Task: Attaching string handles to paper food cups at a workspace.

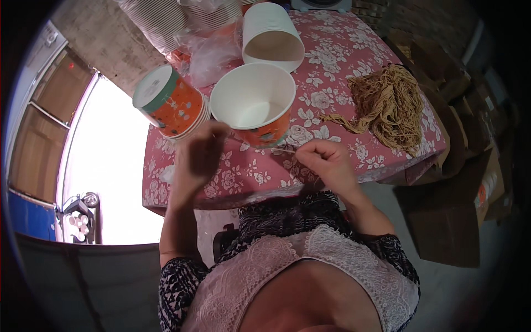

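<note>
Head view: our right hand (326, 159) has thumb and finger pinched together on a thin cord (286, 150) just in front of the orange tub (264, 135); our left hand (202, 149), curled before the tub's left side, is too shadowed to tell its grip. A loose pinch could drop the cord; a snag could tip the tub. Inside it we see only white wall and base; left of it stand upside-down stacked tubs (177, 105), behind it lie nested white tubs (268, 25).

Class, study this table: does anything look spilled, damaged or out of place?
Nothing looks clearly spilled or damaged. The tan cord looks untidiest: it lies in a tangled heap, loose strands trailing left across the floral tablecloth.
</note>
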`<state>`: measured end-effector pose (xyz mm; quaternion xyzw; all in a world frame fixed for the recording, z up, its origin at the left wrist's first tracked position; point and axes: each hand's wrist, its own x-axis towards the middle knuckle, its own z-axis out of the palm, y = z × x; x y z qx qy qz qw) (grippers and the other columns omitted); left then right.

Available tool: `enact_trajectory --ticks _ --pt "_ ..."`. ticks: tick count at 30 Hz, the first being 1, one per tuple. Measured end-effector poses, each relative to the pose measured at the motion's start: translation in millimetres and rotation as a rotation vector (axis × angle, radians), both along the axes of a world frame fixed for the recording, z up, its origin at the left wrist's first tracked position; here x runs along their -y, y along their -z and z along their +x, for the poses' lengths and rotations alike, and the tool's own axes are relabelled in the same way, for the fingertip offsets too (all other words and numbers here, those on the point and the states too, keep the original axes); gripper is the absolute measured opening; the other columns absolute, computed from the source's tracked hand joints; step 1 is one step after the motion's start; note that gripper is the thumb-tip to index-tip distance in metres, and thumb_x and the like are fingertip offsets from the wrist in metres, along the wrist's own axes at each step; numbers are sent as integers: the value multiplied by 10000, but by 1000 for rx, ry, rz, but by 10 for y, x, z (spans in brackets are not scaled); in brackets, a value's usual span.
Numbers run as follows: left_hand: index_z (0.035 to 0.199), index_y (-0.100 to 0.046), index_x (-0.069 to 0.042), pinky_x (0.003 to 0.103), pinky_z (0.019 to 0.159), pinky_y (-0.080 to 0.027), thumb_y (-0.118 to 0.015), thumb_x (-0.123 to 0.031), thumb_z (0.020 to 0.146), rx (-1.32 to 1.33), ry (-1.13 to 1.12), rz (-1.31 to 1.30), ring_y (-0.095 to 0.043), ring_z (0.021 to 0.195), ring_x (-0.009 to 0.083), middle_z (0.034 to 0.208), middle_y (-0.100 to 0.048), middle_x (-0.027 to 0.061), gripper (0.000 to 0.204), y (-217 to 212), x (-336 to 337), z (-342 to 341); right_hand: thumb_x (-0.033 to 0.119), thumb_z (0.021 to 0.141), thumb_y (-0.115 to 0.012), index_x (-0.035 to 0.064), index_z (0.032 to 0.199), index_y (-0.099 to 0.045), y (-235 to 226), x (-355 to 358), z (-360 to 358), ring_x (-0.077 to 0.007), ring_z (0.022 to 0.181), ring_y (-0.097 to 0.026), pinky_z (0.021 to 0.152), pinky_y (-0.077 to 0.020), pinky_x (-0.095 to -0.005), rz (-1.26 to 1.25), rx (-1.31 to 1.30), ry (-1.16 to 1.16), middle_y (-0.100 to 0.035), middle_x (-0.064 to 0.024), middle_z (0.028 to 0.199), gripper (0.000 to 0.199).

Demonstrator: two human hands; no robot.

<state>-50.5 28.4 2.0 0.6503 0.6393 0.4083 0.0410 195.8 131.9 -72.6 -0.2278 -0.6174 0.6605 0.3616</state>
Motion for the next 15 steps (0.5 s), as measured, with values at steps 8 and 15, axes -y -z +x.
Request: enact_trajectory --ticks 8,15 --pt "1067 -628 -46 373 974 -444 -608 43 833 -381 211 93 -564 1178 326 1194 -647 139 251 152 -391 -626 63 925 -654 -18 919 -705 -156 -29 56 -16 660 -517 570 -417 -188 -65 -130 116 -630 43 754 96" --pt "1068 -625 -11 302 812 -479 -585 -118 919 98 169 -178 -634 908 204 999 -644 118 188 -119 -425 -369 78 955 -600 -14 1044 -702 -176 -240 70 -8 686 -480 598 -393 -189 282 2 333 -595 48 764 164"
